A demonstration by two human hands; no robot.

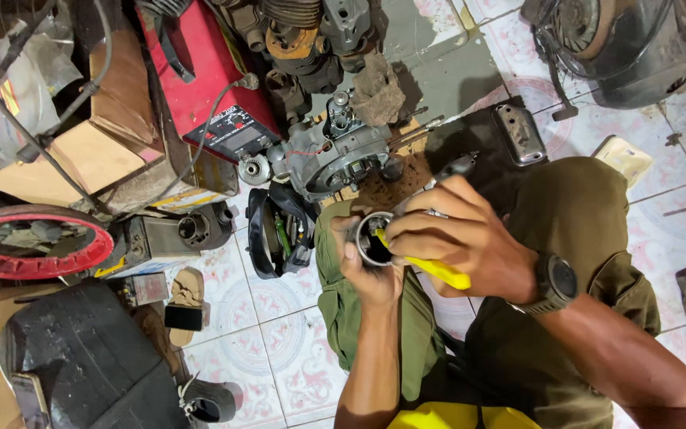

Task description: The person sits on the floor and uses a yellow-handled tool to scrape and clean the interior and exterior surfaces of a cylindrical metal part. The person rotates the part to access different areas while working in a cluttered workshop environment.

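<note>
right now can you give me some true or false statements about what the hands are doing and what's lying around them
1. The left hand holds a round metal ring-shaped part. True.
2. The right hand grips a blue-handled tool. False: the tool's handle is yellow.
3. A watch sits on the right wrist. True.
4. A grey engine block lies on the floor ahead of the hands. True.
5. The red machine stands right of the engine block. False: it stands to its left.
</note>
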